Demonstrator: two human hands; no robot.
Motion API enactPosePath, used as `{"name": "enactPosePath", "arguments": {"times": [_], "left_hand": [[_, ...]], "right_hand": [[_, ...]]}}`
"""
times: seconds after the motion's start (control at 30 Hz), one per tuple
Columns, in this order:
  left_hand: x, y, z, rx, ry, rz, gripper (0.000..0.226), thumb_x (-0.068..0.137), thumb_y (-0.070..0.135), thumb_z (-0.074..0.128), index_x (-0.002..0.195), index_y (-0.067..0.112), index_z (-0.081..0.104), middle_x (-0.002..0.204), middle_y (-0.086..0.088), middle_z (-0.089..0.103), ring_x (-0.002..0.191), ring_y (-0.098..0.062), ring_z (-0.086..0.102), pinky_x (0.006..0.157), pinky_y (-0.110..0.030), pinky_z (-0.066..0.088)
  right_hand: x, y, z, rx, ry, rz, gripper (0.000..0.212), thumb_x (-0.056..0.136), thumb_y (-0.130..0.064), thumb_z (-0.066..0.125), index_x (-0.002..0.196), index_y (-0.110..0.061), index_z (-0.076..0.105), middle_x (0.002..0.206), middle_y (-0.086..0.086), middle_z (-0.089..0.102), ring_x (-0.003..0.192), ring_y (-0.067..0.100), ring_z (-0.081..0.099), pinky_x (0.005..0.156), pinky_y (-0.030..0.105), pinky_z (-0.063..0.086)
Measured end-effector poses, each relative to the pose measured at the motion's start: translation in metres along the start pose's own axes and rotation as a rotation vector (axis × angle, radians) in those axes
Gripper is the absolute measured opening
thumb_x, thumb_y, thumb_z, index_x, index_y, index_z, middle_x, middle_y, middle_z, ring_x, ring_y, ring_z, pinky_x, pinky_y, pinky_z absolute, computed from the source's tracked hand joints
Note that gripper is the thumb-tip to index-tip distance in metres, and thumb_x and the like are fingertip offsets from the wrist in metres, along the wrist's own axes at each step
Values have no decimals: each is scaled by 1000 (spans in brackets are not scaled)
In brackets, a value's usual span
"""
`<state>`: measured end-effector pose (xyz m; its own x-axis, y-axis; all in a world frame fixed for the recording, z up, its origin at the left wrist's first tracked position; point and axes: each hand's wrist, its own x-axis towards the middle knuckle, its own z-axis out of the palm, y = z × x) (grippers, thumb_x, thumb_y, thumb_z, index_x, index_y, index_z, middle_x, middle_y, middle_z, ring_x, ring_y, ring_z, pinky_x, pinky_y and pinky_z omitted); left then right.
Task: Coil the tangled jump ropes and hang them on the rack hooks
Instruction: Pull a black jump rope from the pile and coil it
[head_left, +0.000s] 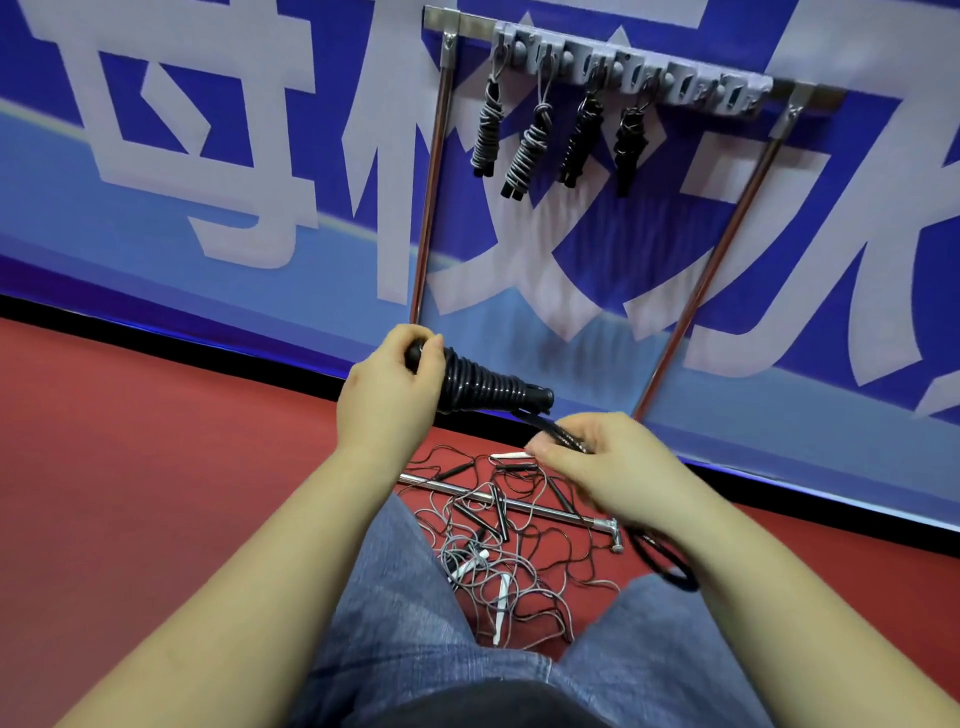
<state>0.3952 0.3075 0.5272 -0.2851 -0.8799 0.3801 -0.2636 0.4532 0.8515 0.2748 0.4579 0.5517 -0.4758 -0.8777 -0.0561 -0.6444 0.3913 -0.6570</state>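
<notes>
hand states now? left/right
Left hand: grips the black coiled jump rope bundle.
Right hand: pinches that rope's loose black tail.

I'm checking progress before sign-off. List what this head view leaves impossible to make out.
- Handles inside the black coil: hidden by the left hand and the wraps.
- Rope count in the tangled pile: strands too thin and overlapped, partly behind the knees.
- Free hooks on the rack: its right end is small and blurred.
- Loose rope past the right hand: its fingers and forearm cover it.
</notes>
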Motion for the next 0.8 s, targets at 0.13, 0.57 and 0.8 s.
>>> {"name": "enactPosePath", "arguments": {"times": [0.13,0.57,0.8], "left_hand": [[4,3,-2,51,-116,35,14,94,36,50,84,29,57,63,5,56,69,-20,52,63,-31,38],[8,8,-13,-468,-538,-24,22,96,17,53,76,20,62,62,13,58,53,-3,50,53,-17,42],[4,16,-13,-591,-582,-36,20,90,24,51,74,15,58,48,11,45,37,-4,35,36,-10,25]], "right_hand": [[3,-9,-28,-393,195,-135,12,82,-40,68,77,-29,65,62,-8,57,64,11,52,61,28,40],[11,5,-44,67,-254,-113,61,78,-67,51,84,-12,73,52,16,56,47,18,33,58,32,27],[14,10,-42,452,-672,-30,72,63,-80,54,75,-11,74,55,5,66,27,2,34,39,11,29]]}}
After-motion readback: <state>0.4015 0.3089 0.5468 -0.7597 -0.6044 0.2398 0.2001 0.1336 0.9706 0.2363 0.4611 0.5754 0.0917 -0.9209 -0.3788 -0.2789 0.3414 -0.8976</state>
